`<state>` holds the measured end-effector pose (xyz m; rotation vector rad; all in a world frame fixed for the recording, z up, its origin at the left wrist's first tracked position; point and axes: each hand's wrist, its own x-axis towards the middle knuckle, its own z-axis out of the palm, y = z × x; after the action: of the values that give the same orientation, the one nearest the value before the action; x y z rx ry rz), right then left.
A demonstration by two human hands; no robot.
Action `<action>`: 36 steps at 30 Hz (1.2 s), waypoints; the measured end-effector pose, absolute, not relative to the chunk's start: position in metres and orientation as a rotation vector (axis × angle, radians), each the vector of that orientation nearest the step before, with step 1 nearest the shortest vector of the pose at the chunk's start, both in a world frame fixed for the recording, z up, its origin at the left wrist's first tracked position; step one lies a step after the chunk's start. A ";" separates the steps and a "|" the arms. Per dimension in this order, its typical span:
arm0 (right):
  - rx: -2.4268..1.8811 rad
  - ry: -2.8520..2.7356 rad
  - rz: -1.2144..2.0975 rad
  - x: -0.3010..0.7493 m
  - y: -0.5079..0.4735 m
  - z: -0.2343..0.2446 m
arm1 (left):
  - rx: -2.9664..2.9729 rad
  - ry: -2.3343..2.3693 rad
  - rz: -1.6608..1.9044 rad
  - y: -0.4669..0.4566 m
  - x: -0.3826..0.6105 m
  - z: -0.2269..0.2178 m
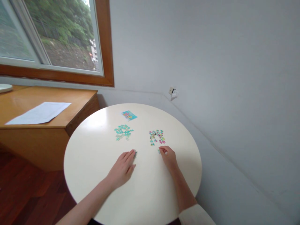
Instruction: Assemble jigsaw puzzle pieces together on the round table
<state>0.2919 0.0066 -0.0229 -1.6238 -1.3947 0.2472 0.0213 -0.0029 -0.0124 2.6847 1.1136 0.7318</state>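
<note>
My left hand [122, 167] lies flat on the white round table with its fingers stretched out. Its fingertips touch a few joined or close-lying puzzle pieces [135, 153], partly covered by the fingers. My right hand [167, 155] has thumb and forefinger pinched on a small pale green puzzle piece [158, 151] at the tabletop. Beyond the right hand lies a loose group of multicoloured puzzle pieces [154, 135], with pink, yellow and dark bits. Further left is a group of mostly turquoise puzzle pieces [123, 131].
A small blue picture card [128, 115] lies near the far edge of the round table [93, 162]. At left stands a wooden desk [77, 97] with a white paper sheet [39, 113]. A wall socket with a plug [173, 92] is behind; the wall runs close on the right.
</note>
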 end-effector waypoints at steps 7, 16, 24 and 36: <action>-1.622 -1.391 0.233 0.293 0.007 -0.022 | 2.708 1.134 0.652 -0.003 0.022 -0.015; -1.621 -1.401 0.248 0.293 0.007 -0.020 | 2.648 1.145 0.721 -0.002 0.022 -0.012; -1.629 -1.381 0.264 0.294 0.006 -0.021 | 2.619 1.139 0.745 -0.002 0.022 -0.013; -1.612 -1.410 0.280 0.297 0.007 -0.025 | 2.607 1.162 0.699 -0.003 0.022 -0.009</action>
<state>0.2970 0.0071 -0.0254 -1.6116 -1.4095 0.2795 0.0222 -0.0032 -0.0092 2.6067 1.1619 0.6989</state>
